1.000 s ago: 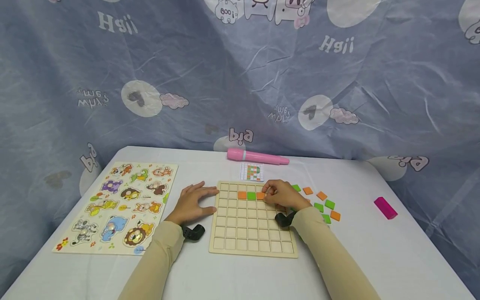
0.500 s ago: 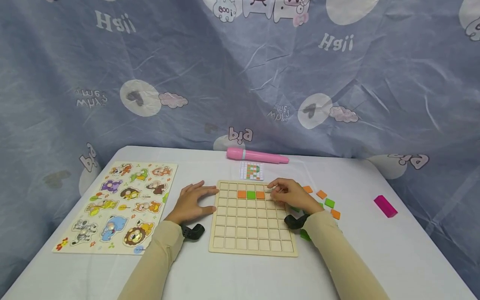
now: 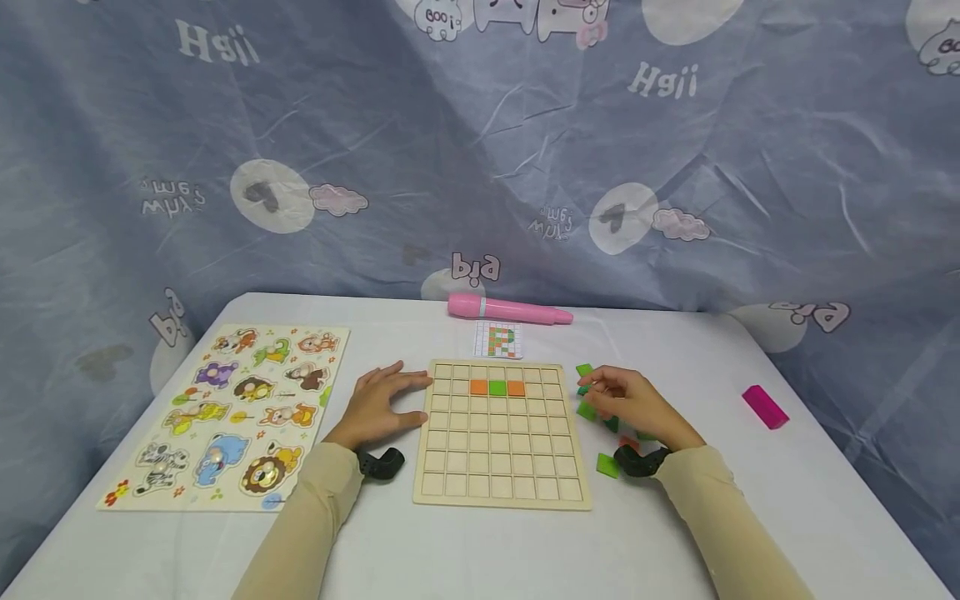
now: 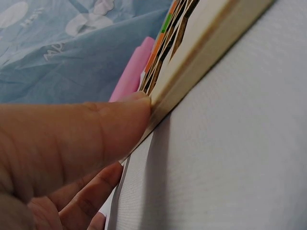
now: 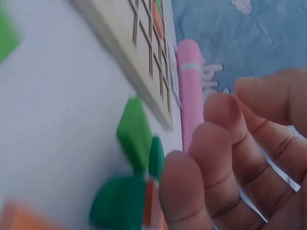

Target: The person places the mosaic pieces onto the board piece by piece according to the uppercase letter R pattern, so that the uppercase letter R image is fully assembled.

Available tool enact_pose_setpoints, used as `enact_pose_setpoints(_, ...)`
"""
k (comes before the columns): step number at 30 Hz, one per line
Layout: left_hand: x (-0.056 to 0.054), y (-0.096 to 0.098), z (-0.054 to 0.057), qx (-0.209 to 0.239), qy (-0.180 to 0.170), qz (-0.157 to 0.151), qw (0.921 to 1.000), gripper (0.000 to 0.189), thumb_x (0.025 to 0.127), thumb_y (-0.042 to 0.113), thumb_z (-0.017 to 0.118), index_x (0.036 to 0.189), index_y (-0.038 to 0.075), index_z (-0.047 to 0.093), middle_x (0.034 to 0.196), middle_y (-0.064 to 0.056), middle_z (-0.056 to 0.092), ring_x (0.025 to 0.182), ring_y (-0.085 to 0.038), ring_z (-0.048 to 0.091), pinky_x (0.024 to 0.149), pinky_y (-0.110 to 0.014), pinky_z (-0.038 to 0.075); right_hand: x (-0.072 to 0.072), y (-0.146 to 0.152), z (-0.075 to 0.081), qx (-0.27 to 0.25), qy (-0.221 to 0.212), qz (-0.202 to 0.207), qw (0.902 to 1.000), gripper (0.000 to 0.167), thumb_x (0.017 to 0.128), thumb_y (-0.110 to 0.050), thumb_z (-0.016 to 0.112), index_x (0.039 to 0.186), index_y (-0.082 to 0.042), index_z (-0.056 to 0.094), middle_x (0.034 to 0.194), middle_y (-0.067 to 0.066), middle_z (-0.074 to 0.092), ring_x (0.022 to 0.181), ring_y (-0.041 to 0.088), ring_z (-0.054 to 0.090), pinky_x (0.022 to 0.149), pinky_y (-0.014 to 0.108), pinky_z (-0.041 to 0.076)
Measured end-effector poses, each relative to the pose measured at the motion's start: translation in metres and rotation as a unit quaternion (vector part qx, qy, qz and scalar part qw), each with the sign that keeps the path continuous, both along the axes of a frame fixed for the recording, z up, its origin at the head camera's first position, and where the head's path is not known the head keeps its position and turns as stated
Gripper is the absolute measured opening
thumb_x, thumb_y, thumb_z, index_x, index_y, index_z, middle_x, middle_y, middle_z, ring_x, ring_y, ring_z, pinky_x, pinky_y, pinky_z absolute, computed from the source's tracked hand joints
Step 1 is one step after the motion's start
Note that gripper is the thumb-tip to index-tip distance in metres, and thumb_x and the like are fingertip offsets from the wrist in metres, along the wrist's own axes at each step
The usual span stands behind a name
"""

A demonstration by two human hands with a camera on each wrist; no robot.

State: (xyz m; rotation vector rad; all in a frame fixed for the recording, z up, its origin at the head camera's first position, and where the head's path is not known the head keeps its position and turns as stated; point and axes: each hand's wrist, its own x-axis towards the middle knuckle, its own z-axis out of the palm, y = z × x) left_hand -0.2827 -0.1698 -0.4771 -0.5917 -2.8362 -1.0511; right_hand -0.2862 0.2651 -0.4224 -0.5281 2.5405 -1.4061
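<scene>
My left hand (image 3: 378, 407) rests at the left edge of a wooden grid board (image 3: 502, 503). In the left wrist view the thumb (image 4: 86, 141) touches the board's side. Three square tiles sit side by side in an upper row of the grid: an orange tile (image 3: 478, 387), a green tile (image 3: 497, 387) and another orange tile (image 3: 516, 388). To the right of the board, my right hand (image 3: 637, 404) hovers over loose tiles, fingers loosely bent and holding nothing. Beneath it lie a green tile (image 5: 134, 132) and a dark green rounded piece (image 5: 117, 203); the hand hides others.
A small pattern card (image 3: 498, 340) lies behind the board, with a pink pen-like stick (image 3: 510, 309) behind that. An animal puzzle board (image 3: 225, 417) is at left, a magenta block (image 3: 765, 407) at far right. One green tile (image 3: 607, 465) lies near the board's right edge.
My right hand has left the third tile on the grid and moved right, off the board and over the loose tiles. My left hand keeps its place at the board's edge.
</scene>
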Motion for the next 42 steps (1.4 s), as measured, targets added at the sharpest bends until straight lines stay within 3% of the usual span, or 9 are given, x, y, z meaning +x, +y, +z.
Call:
enact_pose_setpoints(11,0.001,-0.001,0.001,0.005,-0.004,0.000,1.0000,0.059,0.089,0.028,0.084,0.144,0.011,0.070,0.154,-0.009,0.063,0.159,-0.042,0.033,0.130,-0.065,0.012,0.011,0.032,-0.001,-0.006,0.004,-0.030,0.9995,0.029,0.105,-0.006,0.069,0.129,0.009,0.067,0.104,0.017,0.074,0.073,0.017,0.064,0.065,0.028,0.060)
enact_pose_setpoints(20,0.000,-0.001,-0.001,0.005,-0.003,-0.001,1.0000,0.059,0.089,0.028,0.084,0.144,0.011,0.070,0.155,-0.010,0.063,0.159,-0.043,0.033,0.130,-0.065,0.012,0.012,0.039,-0.003,-0.005,-0.003,-0.027,0.9996,0.029,0.105,-0.004,0.068,0.130,0.011,0.066,0.094,0.013,0.071,0.069,0.017,0.059,0.062,0.027,0.057)
enact_pose_setpoints(32,0.001,-0.002,0.001,-0.001,-0.001,-0.002,1.0000,0.059,0.090,0.029,0.083,0.145,0.013,0.070,0.156,-0.010,0.062,0.159,-0.044,0.033,0.129,-0.067,0.013,0.010,0.036,-0.008,0.086,-0.005,-0.018,0.9961,0.018,0.098,-0.006,0.076,0.113,0.003,0.075,0.085,0.004,0.064,0.068,0.013,0.057,0.059,0.026,0.055)
enact_pose_setpoints(42,0.002,-0.001,0.001,0.009,0.004,-0.008,0.9999,0.058,0.089,0.028,0.083,0.143,0.012,0.071,0.154,-0.011,0.063,0.158,-0.046,0.033,0.128,-0.068,0.013,0.015,0.025,-0.009,0.168,0.063,-0.021,0.9835,0.027,0.088,-0.018,0.092,0.099,-0.006,0.071,0.075,-0.005,0.060,0.066,0.009,0.052,0.062,0.024,0.044)
